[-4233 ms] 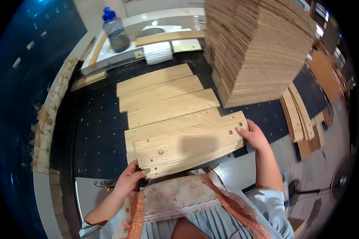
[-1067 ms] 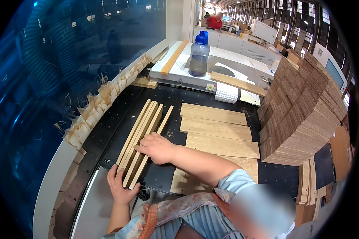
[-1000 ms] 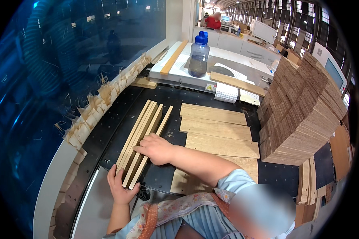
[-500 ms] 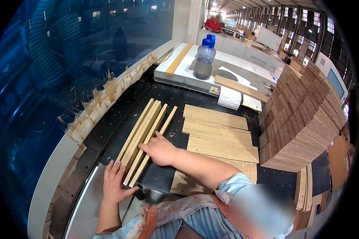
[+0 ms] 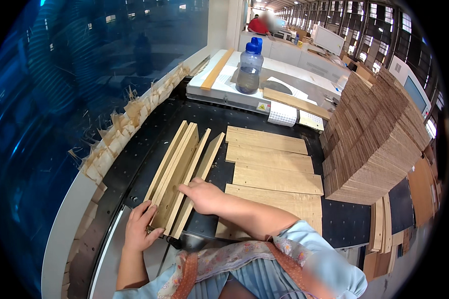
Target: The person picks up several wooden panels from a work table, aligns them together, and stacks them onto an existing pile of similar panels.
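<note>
Several narrow wooden boards (image 5: 173, 169) stand on edge side by side on a black perforated table (image 5: 217, 110), running away from me. My left hand (image 5: 140, 228) holds the near ends of the left boards, its fingers over the outer side and its thumb against the end faces. My right hand (image 5: 204, 196) is curled over the right-hand boards (image 5: 197, 182), thumb and fingertips at their top edges. These right boards lean to the right, with a gap between them and the left group. The fingertips of my right hand are partly hidden.
Flat wooden boards (image 5: 277, 178) lie in a row to the right. Beyond them rises a tall stack of boards (image 5: 366, 144). A blue-capped bottle (image 5: 249, 70) stands on the white machine bed (image 5: 197, 92). Torn strips (image 5: 117, 139) line the blue window's edge. Someone in red (image 5: 257, 26) is far off.
The right-hand boards have tipped right, and a wider gap shows among the standing boards. My right hand has moved slightly nearer me; my left fingers have drawn in around the near ends.
</note>
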The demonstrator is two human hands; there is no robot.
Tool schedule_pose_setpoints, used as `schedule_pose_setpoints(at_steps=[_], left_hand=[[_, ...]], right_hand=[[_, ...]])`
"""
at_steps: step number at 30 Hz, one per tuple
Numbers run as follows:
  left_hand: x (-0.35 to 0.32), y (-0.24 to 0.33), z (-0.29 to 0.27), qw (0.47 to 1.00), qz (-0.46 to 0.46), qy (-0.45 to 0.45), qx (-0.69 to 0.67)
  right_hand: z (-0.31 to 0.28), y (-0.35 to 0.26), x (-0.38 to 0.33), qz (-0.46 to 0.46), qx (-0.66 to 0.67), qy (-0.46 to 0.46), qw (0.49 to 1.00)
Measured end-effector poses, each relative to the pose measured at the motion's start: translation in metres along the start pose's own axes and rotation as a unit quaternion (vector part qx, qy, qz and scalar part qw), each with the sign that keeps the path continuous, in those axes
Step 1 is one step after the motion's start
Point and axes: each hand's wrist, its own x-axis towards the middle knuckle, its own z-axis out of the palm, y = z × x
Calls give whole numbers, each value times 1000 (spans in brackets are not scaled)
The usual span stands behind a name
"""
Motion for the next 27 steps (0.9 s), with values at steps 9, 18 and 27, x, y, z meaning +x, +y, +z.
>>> schedule_pose_setpoints(at_steps=[9,18,27], left_hand=[[6,-1,-3,999,4,-35,28],[2,-10,-1,1000,-3,-23,-16],[-7,-9,9,999,-12,19,32]], right_hand=[[12,21,-10,-45,-59,26,997],[20,16,-11,-22,-96,121,988],[24,24,-26,-32,-37,158,986]])
